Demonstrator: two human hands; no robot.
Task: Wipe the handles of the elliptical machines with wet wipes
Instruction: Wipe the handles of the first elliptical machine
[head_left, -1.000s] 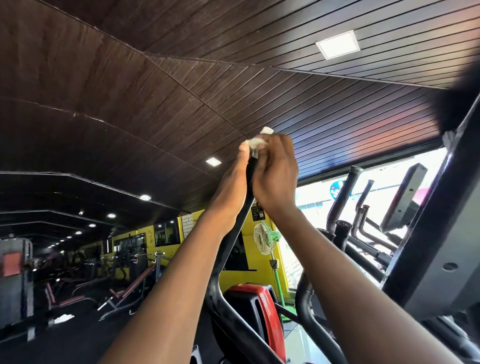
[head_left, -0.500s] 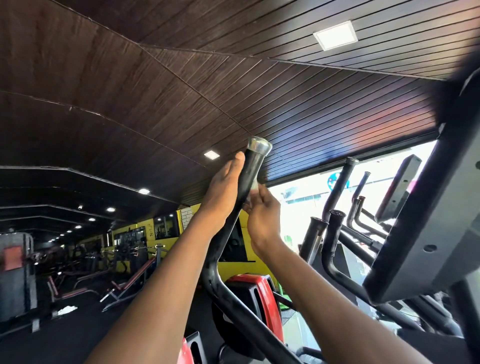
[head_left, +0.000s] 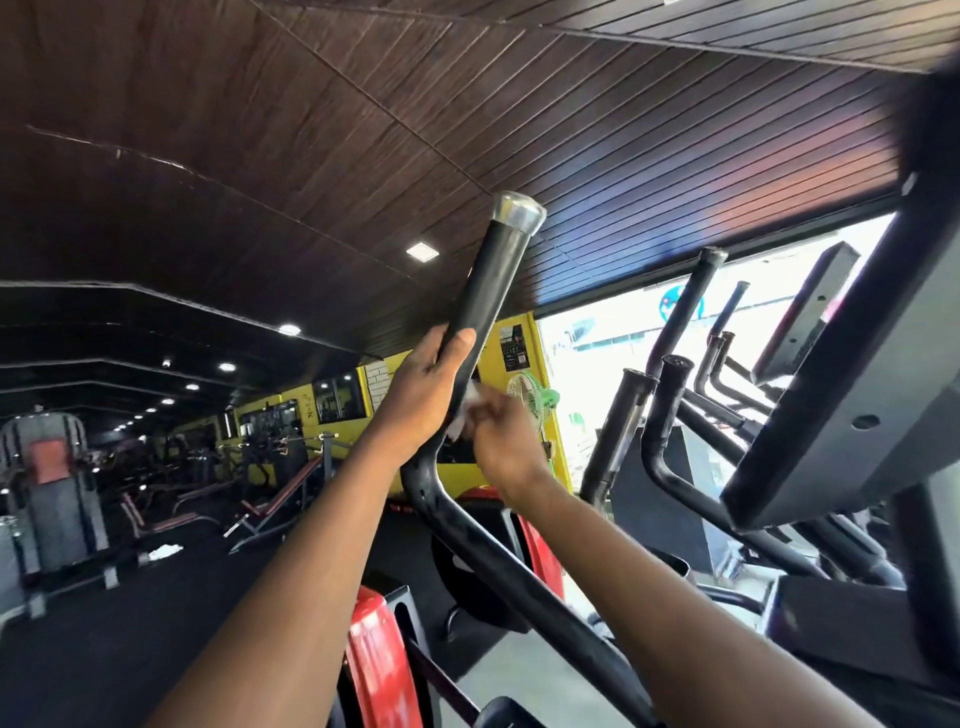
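The left hand (head_left: 426, 400) grips the elliptical's black handle (head_left: 483, 291) below its silver cap, steadying it, so the right hand (head_left: 501, 436) can pinch the wet wipe (head_left: 462, 415) against the bar's lower stretch.

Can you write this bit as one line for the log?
left hand: grips handle | right hand: holds wipe against handle

A green fan (head_left: 535, 396) stands by the yellow wall (head_left: 519, 353), under a dark slatted ceiling (head_left: 260, 130).
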